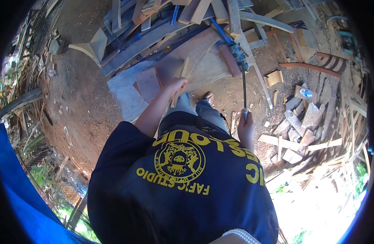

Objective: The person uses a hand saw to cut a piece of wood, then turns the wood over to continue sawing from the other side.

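My left hand is closed around a narrow strip of pale wood, which slants upward past my fingers and shows below the fist too. Beneath it lies a work surface of boards, with a square wooden piece to the left. My right hand hangs lower at my right side, its fingers wrapped round the pale handle of a long, thin, dark tool. The tool's shaft points away from me, its far end close to a blue clamp-like metal object. Its exact kind cannot be made out.
Planks and offcuts are piled ahead. A small wooden block lies on the dirt floor at right, near wood scraps and a plastic bottle. A curved wooden piece stands at the pile's left end. Blue sheeting hangs lower left.
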`<state>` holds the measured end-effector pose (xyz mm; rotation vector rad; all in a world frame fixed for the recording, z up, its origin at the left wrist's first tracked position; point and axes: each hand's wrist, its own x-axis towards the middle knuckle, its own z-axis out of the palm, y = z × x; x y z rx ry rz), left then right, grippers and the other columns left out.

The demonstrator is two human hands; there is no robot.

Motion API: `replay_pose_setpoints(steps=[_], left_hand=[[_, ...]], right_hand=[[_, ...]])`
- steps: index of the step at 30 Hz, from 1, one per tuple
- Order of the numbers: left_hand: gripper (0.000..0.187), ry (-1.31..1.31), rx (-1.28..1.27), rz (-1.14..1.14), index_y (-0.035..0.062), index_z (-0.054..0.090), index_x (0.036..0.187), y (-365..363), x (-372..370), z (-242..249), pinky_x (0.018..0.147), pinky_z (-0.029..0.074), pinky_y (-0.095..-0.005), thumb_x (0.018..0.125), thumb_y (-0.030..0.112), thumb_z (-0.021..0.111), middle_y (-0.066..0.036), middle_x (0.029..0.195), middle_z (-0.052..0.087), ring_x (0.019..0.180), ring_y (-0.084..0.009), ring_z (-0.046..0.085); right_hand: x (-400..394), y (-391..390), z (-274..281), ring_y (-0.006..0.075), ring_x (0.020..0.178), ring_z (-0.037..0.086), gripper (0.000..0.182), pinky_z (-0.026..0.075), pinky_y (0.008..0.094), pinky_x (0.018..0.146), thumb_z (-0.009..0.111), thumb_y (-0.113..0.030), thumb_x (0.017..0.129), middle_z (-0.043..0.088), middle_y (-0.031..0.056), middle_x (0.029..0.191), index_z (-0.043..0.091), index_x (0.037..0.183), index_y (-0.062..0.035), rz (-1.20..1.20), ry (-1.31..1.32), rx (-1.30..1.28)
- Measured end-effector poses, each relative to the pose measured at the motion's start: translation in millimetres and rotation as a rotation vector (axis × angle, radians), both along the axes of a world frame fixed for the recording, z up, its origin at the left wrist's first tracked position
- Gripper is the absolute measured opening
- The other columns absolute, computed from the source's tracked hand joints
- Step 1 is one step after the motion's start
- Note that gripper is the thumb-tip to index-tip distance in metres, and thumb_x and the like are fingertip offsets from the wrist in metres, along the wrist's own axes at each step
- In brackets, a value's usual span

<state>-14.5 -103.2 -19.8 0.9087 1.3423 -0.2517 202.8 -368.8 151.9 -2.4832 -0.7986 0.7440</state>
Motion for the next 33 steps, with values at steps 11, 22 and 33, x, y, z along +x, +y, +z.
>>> replay_pose_setpoints(steps=[11,22,33], left_hand=[[0.048,-0.353,0.318,-0.220,-0.0009,0.055,0.115,14.2,44.3,146.1,0.074,0.046,-0.0313,0.073,0.021,0.065,-0.010,0.090,0.062,0.081,-0.0172,0.059],[0.056,-0.470,0.769,-0.328,-0.0026,0.048,0.121,11.8,64.5,270.6,0.086,0.046,-0.0340,0.071,0.014,0.068,-0.016,0.102,0.062,0.099,-0.0258,0.061],[0.057,-0.419,0.966,-0.379,-0.0038,0.048,0.122,3.0,62.7,316.6,0.089,0.047,-0.0370,0.072,0.014,0.068,-0.020,0.106,0.062,0.103,-0.0297,0.062]], right_hand=[[-21.3,-3.1,0.2,0.0442,0.075,0.064,0.020,0.048,0.0488,0.060,0.052,-0.021,0.095,0.064,0.0244,0.081,0.056,0.110,-0.0074,-0.060,0.065,0.123],[-11.5,8.3,13.3,0.0430,0.074,0.064,0.022,0.047,0.0470,0.060,0.050,-0.017,0.093,0.063,0.0252,0.077,0.054,0.112,-0.0053,-0.032,0.067,0.152],[2.1,13.9,-8.8,0.0364,0.079,0.066,0.027,0.048,0.0411,0.066,0.052,-0.016,0.093,0.064,0.0223,0.083,0.055,0.114,0.0001,-0.163,0.192,0.256]])
